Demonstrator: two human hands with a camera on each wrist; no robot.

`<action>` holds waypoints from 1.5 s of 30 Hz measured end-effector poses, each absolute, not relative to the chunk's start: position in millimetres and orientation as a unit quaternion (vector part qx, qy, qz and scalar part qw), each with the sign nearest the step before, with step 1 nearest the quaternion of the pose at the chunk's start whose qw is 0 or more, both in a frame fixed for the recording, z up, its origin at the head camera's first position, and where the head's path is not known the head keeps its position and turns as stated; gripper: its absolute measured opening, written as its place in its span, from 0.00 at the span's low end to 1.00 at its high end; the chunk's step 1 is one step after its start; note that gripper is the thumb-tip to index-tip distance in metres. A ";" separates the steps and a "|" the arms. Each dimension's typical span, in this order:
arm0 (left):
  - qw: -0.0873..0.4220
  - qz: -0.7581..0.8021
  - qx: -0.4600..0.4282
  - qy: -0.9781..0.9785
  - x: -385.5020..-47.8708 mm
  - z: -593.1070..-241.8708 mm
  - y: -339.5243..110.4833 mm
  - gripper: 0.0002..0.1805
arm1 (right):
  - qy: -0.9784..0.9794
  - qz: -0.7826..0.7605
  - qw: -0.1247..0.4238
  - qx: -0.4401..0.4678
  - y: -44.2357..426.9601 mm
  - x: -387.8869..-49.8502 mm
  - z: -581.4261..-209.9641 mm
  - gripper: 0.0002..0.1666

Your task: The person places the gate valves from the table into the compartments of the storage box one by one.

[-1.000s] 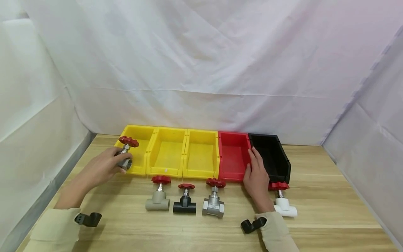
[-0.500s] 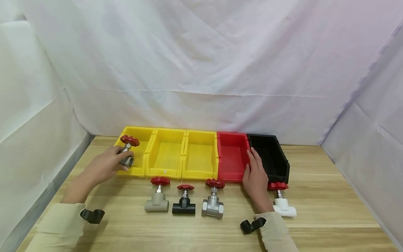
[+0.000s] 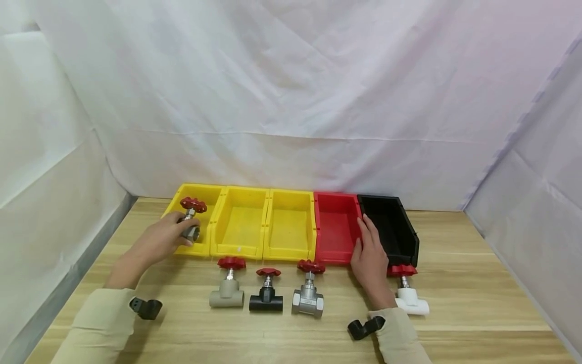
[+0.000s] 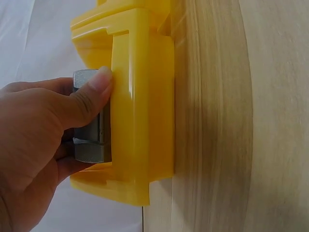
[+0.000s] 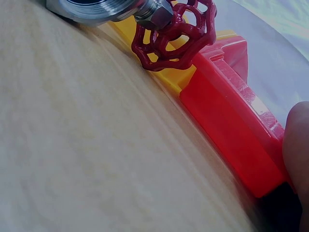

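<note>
My left hand (image 3: 156, 240) grips a steel gate valve (image 3: 193, 233) with a red handwheel. The valve is upright over the front part of the leftmost yellow bin (image 3: 175, 205). From the left wrist, its metal body (image 4: 89, 151) shows just behind the bin's front wall (image 4: 133, 106), with my thumb across it; the handwheel is out of sight there. Whether it touches the bin floor cannot be told. My right hand (image 3: 370, 263) rests with extended fingers along the side between the red bin (image 3: 334, 255) and the black bin (image 3: 395, 235). It holds nothing.
Two more yellow bins (image 3: 241, 250) (image 3: 288, 253) complete the row. In front stand a beige valve (image 3: 227, 293), a black valve (image 3: 266, 299), a steel valve (image 3: 307, 299) and a white valve (image 3: 411, 302). A white curtain (image 3: 291, 101) hangs behind the wooden table (image 3: 254, 338).
My left hand and the steel gate valve have shifted a little to the right over the leftmost yellow bin. The right hand has stayed in place.
</note>
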State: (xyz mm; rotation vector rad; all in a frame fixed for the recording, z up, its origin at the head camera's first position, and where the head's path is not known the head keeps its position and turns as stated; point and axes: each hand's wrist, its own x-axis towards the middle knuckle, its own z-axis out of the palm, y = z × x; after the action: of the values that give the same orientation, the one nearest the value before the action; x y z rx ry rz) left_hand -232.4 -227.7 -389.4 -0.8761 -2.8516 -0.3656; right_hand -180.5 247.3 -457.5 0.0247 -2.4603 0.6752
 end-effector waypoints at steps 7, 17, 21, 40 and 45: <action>0.043 -0.128 -0.268 -0.954 -233.6 -390.2 -225.5 0.25 | -0.922 0.250 0.294 0.013 247.4 -180.2 -458.5 0.36; 0.048 -0.118 -0.264 -0.956 -239.0 -392.2 -222.4 0.24 | -0.922 0.251 0.294 0.013 247.7 -178.8 -459.7 0.36; 0.044 -0.116 -0.257 -0.958 -239.5 -395.8 -221.7 0.23 | -0.924 0.251 0.289 0.010 246.3 -179.4 -459.5 0.36; 0.038 -0.118 -0.279 -0.952 -255.5 -403.7 -213.7 0.21 | -0.917 0.249 0.310 0.023 249.3 -184.0 -462.2 0.36; 0.020 -0.128 -0.271 -0.954 -257.5 -406.8 -211.9 0.21 | -0.919 0.249 0.305 0.018 249.0 -182.7 -462.5 0.36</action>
State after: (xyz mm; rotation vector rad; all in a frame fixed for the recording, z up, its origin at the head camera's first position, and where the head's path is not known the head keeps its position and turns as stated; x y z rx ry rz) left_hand -257.5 -211.9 -406.8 -0.8396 -2.9598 -0.3972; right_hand -182.7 249.0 -462.5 0.0468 -2.4330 0.6590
